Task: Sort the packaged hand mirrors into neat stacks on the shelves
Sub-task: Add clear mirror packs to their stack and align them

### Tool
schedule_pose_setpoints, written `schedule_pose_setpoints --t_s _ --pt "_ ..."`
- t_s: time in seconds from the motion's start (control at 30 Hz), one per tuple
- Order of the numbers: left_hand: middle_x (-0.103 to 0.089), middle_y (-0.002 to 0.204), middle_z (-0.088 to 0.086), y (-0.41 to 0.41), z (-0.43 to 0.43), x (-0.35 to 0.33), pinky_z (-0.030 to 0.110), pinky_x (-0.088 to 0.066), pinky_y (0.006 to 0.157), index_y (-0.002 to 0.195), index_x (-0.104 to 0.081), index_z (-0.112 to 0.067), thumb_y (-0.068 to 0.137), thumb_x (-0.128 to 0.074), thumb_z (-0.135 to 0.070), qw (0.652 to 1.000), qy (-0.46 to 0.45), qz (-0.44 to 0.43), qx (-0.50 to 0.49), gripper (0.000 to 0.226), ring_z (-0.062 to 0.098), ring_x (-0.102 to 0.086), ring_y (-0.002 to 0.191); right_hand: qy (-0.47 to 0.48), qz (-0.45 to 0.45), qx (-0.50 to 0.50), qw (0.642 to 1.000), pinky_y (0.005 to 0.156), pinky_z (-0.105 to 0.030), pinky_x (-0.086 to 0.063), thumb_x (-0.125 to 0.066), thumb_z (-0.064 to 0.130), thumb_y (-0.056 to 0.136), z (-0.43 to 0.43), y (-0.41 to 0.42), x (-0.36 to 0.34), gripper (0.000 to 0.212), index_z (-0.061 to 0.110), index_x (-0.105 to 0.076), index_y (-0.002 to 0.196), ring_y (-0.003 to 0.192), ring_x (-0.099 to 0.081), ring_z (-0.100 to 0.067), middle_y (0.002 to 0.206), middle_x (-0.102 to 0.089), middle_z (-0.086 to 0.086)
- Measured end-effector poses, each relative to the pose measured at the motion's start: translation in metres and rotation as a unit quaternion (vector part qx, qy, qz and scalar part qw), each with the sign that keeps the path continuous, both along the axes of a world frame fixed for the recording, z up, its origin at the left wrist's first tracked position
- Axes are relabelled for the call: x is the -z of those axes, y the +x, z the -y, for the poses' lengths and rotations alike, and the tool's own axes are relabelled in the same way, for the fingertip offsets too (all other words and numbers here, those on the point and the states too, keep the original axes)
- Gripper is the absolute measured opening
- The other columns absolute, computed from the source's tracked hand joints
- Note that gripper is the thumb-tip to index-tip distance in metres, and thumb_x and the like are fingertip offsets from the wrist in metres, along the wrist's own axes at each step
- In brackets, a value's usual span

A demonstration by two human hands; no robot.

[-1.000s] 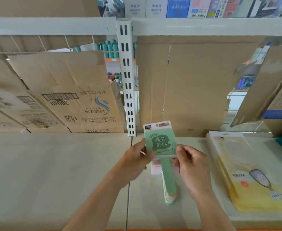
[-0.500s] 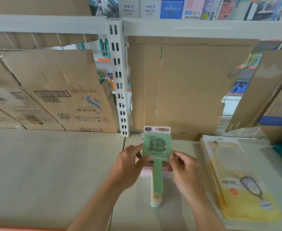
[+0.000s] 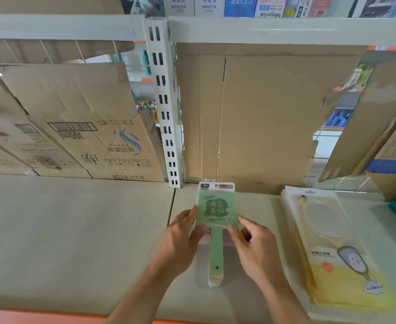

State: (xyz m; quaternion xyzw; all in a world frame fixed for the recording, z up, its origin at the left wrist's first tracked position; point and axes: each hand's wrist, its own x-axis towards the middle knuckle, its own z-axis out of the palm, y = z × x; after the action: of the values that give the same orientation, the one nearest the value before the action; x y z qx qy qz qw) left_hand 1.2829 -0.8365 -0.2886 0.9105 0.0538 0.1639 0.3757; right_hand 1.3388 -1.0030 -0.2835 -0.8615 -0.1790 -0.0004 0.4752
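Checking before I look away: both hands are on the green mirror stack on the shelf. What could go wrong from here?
1. The green mirror stack looks fanned at its handle end, so it may slide or end up uneven once released.
2. The left hand and right hand hold only the head's edges; lower packs could shift.
3. The yellow mirror stack lies close on the right; a sideways nudge might disturb it.

Only one cam here, wide-angle on the head, tilted forward and down, real close to the shelf [image 3: 75, 230]; upright [image 3: 166, 101] at 12 o'clock.
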Motion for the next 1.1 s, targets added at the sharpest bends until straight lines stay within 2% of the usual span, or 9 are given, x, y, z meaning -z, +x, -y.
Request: schedule_pose_setpoints --t_s 0.1,0.2,0.3,0.4,0.7,0.9,1.0,1.03,1.1 --pt "-0.053 0.113 -0.014 -0.002 0.000 0.009 0.003 -0.042 0.079 0.142 -0.030 -0.034 0.096 -0.051 -0.023 0.999 -0.029 -0.004 0.029 0.052 -0.001 -0.054 0.096 0.008 -0.001 -0.007 1.000 0.047 -0.018 -0.031 -0.061 0.028 0.089 0.001 -0.003 0.003 0.015 0.030 -0.068 0.102 0.047 -0.037 -0.010 0.048 -0.043 0.008" --pt "-0.054 0.133 -0.001 -0.005 0.000 0.020 0.014 -0.042 0.090 0.150 -0.022 -0.022 0.097 -0.043 -0.030 1.000 -0.008 -0.030 0.000 0.057 0.008 -0.053 0.112 0.008 0.011 0.000 1.000 0.049 -0.012 -0.035 -0.061 0.024 0.090 0.000 -0.009 0.008 0.031 0.032 -0.063 0.120 0.050 -0.044 -0.011 0.049 -0.048 0.008" --pt "-0.055 0.134 0.005 -0.008 0.003 0.023 0.018 -0.040 0.086 0.151 -0.008 -0.021 0.099 -0.041 -0.027 0.999 0.007 -0.040 -0.001 0.062 0.019 -0.056 0.113 -0.012 0.033 0.007 0.999 0.053 -0.003 -0.036 -0.061 0.020 0.090 -0.002 -0.014 0.013 0.043 0.024 -0.054 0.132 0.060 -0.054 0.002 0.058 -0.053 0.022" --pt "-0.057 0.132 0.007 -0.009 0.007 0.020 0.020 -0.039 0.084 0.145 0.009 -0.028 0.099 -0.041 -0.025 0.999 0.002 -0.049 0.001 0.067 0.021 -0.059 0.111 -0.023 0.055 0.006 0.998 0.057 -0.001 -0.038 -0.060 0.019 0.090 -0.002 -0.013 0.017 0.045 0.022 -0.052 0.134 0.069 -0.057 0.007 0.072 -0.060 0.020" --pt "-0.065 0.122 0.005 -0.012 0.003 0.024 0.030 -0.044 0.076 0.149 -0.003 -0.028 0.101 -0.031 -0.030 0.998 0.038 -0.050 -0.021 0.056 0.025 -0.063 0.101 -0.041 0.092 0.015 0.995 0.057 0.004 -0.032 -0.059 0.017 0.090 -0.003 -0.014 0.020 0.042 0.016 -0.055 0.132 0.054 -0.047 0.004 0.080 -0.072 0.002" --pt "-0.064 0.123 0.008 -0.010 0.003 0.022 0.026 -0.042 0.079 0.151 -0.010 -0.019 0.100 -0.042 -0.025 0.998 0.025 -0.054 -0.018 0.061 0.025 -0.063 0.104 -0.033 0.069 0.015 0.997 0.059 -0.002 -0.037 -0.060 0.015 0.090 -0.002 -0.014 0.017 0.041 0.018 -0.056 0.131 0.062 -0.055 0.002 0.077 -0.068 0.013" --pt "-0.051 0.141 0.006 -0.008 0.001 0.029 0.027 -0.034 0.101 0.151 -0.010 -0.013 0.099 -0.044 -0.028 0.997 0.021 -0.075 -0.006 0.065 0.024 -0.049 0.127 -0.034 0.038 -0.002 0.999 0.059 0.001 -0.036 -0.065 0.012 0.087 0.000 -0.015 0.012 0.041 0.023 -0.059 0.126 0.066 -0.054 0.015 0.071 -0.057 0.028" --pt "-0.040 0.149 0.007 -0.006 0.000 0.032 0.030 -0.022 0.112 0.151 -0.010 -0.011 0.099 -0.041 -0.028 0.995 0.046 -0.091 -0.008 0.063 0.024 -0.035 0.138 -0.044 0.033 -0.006 0.998 0.059 0.001 -0.035 -0.066 0.012 0.087 0.001 -0.014 0.011 0.041 0.024 -0.060 0.125 0.066 -0.054 0.015 0.070 -0.054 0.028" --pt "-0.022 0.157 0.005 -0.004 0.000 0.034 0.038 0.001 0.117 0.151 -0.010 -0.010 0.102 -0.034 -0.028 0.985 0.100 -0.137 -0.022 0.058 0.023 -0.009 0.147 -0.070 0.032 -0.012 0.997 0.061 -0.001 -0.036 -0.067 0.016 0.086 0.003 -0.013 0.011 0.035 0.027 -0.064 0.119 0.067 -0.054 0.010 0.070 -0.056 0.024"
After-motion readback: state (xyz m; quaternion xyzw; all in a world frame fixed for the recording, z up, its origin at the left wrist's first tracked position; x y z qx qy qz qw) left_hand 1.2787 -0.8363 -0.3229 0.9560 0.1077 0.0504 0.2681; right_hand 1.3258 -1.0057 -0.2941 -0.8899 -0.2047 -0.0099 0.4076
